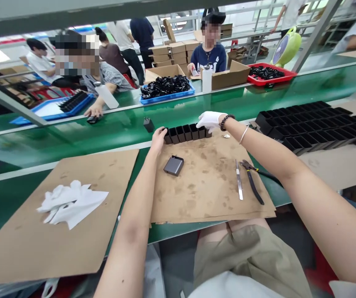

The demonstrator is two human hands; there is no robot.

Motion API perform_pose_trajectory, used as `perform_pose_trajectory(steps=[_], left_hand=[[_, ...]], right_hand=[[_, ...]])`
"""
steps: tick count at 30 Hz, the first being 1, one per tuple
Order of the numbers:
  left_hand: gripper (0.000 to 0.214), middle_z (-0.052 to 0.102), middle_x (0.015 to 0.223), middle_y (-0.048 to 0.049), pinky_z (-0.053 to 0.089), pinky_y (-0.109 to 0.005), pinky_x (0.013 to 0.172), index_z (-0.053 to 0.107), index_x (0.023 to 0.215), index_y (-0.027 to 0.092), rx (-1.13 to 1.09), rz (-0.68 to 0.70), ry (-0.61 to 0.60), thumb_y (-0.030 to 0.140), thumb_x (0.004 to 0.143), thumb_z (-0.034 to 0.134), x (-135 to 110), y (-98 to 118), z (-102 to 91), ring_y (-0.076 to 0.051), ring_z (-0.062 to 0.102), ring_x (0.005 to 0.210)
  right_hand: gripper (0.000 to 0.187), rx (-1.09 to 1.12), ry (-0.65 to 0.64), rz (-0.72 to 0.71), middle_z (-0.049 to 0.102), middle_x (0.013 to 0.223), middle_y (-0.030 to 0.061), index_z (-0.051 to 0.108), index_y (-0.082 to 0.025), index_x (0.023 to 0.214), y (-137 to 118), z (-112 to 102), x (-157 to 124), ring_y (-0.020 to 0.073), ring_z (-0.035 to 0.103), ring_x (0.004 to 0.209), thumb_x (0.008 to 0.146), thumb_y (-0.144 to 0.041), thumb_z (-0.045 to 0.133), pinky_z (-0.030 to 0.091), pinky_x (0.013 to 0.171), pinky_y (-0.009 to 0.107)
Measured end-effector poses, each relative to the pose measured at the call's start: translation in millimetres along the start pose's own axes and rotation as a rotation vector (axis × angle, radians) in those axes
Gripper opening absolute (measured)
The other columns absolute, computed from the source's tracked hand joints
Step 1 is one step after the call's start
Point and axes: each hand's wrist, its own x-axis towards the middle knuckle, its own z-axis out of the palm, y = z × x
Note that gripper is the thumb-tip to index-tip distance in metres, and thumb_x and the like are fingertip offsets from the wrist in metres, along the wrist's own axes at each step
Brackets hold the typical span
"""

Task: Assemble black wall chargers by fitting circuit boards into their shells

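A row of several black open-topped cases (181, 134) stands along the far edge of a stained cardboard sheet (203, 182). My bare left hand (158, 140) is closed around the case at the row's left end. Over the right part of the row, my right hand (209, 120) in a white glove has its fingers bent onto the cases; its thumb is hidden. A dark grey square case (174, 165) lies on the cardboard in front of the row. Behind the left hand, a small black plug adapter (148, 124) stands on the green belt (119, 130).
Tweezers (239, 182) and pliers (252, 182) lie at right on the cardboard. More black cases (314, 124) stand in rows farther right. White cloths (72, 203) lie on the left cardboard (81, 256). Across the belt, co-workers sit near a blue tray (168, 97) and a red tray (271, 82).
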Motion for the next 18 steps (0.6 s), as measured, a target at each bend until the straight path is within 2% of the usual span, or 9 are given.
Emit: perform_pose_trajectory(steps=[2,5,8,10,12,14,16,18], left_hand=[[0.029,0.073,0.129,-0.0119,0.044,-0.04,0.12,0.073,0.111,0.015,0.022,0.001,-0.002,0.034,0.089,0.072,1,-4,-1.1,-0.028,0.062,0.132],[0.029,0.074,0.127,-0.0117,0.045,-0.039,0.119,0.072,0.108,0.015,0.027,0.006,-0.015,0.035,0.088,0.07,-1,-9,-2.2,-0.026,0.064,0.129],[0.035,0.075,0.125,-0.0119,0.046,-0.042,0.119,0.072,0.106,0.014,0.014,0.015,-0.01,0.044,0.087,0.071,-6,-12,-1.2,-0.027,0.064,0.128],[0.039,0.075,0.124,-0.0127,0.046,-0.044,0.119,0.071,0.103,0.015,0.004,0.016,0.008,0.049,0.085,0.073,-8,-13,-0.1,-0.029,0.063,0.128],[0.04,0.074,0.122,-0.0135,0.046,-0.046,0.119,0.07,0.1,0.015,-0.002,0.016,0.038,0.052,0.084,0.075,-8,-10,0.0,-0.03,0.063,0.128],[0.04,0.074,0.119,-0.0138,0.046,-0.047,0.12,0.068,0.099,0.016,0.003,0.035,0.081,0.053,0.084,0.074,-5,-3,-0.9,-0.031,0.063,0.129],[0.041,0.071,0.122,-0.0144,0.044,-0.046,0.121,0.065,0.104,0.016,0.018,0.084,0.132,0.051,0.085,0.074,-3,11,-1.0,-0.03,0.062,0.131],[0.041,0.068,0.128,-0.0144,0.042,-0.043,0.123,0.064,0.111,0.016,0.04,0.161,0.167,0.046,0.085,0.075,-11,31,2.8,-0.028,0.06,0.134]], right_hand=[[0.037,0.01,0.023,-0.022,0.07,0.121,0.0088,0.064,-0.016,0.129,3,-5,-5,0.0193,0.07,0.102,0.101,-0.04,0.064,0.062,0.088,0.039],[0.042,-0.03,0.113,-0.032,0.075,0.116,0.0071,0.064,-0.019,0.137,22,-32,-18,0.0208,0.072,0.101,0.097,-0.032,0.068,0.061,0.09,0.037],[0.051,-0.151,0.21,0.003,0.077,0.115,0.0063,0.071,-0.02,0.131,62,-66,-37,0.0285,0.07,0.113,0.082,-0.019,0.08,0.055,0.102,0.04],[0.054,-0.228,0.208,0.045,0.078,0.113,0.006,0.076,-0.019,0.123,93,-76,-53,0.0314,0.069,0.114,0.07,-0.018,0.087,0.052,0.106,0.042],[0.054,-0.272,0.177,0.079,0.079,0.107,0.0062,0.078,-0.016,0.118,121,-71,-69,0.0293,0.071,0.108,0.065,-0.022,0.09,0.052,0.102,0.039],[0.051,-0.286,0.18,0.084,0.079,0.103,0.0073,0.077,-0.012,0.119,142,-54,-84,0.024,0.073,0.101,0.071,-0.026,0.085,0.052,0.096,0.032],[0.05,-0.272,0.216,0.076,0.078,0.1,0.0089,0.075,-0.01,0.121,151,-36,-97,0.0218,0.073,0.091,0.073,-0.021,0.081,0.053,0.085,0.029],[0.052,-0.236,0.258,0.047,0.078,0.101,0.0099,0.074,-0.011,0.121,150,-24,-109,0.0231,0.073,0.088,0.07,-0.015,0.082,0.055,0.079,0.029]])
